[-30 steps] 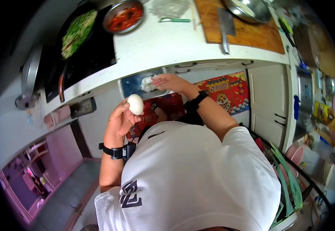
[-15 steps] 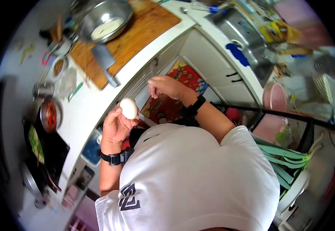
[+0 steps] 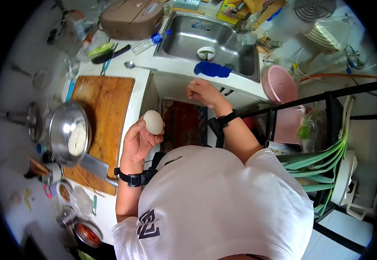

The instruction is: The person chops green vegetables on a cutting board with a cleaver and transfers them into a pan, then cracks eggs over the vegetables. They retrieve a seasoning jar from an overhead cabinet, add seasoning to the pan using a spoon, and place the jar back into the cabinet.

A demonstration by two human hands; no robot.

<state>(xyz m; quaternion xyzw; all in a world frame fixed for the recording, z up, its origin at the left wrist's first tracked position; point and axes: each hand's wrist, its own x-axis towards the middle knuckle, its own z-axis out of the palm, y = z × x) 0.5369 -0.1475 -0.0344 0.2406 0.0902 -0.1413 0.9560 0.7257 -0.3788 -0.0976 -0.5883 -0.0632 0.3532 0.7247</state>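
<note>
Egg (image 3: 153, 122), pale and unbroken as far as its visible side is showing, is resting in the left hand (image 3: 140, 141) in the head view; the thumb and fingers are curving around its lower part and sides, holding it upright while its upper end is sticking out; the right hand (image 3: 203, 91) is hovering apart from it, nearer the sink (image 3: 177, 39) and the blue cloth (image 3: 212, 69), with its fingers bending inward; nothing is showing in them, but I cannot tell whether they are closing fully. Both hands are hanging over the floor side of the surface (image 3: 140, 80); on the left the metal bowl (image 3: 58, 125) is standing partly over the wooden board (image 3: 110, 104), with the knife (image 3: 94, 165) lying just beside it. Handling the egg well is, in my judgement, calling for a light, cupping hold with the pressure spreading over several fingers; squeezing at one spot would be risking a crack or a slip, since the smooth curve is offering little to grip; any wide turn of the body is wanting slow movement, with the egg clear of the surface's edge.
</note>
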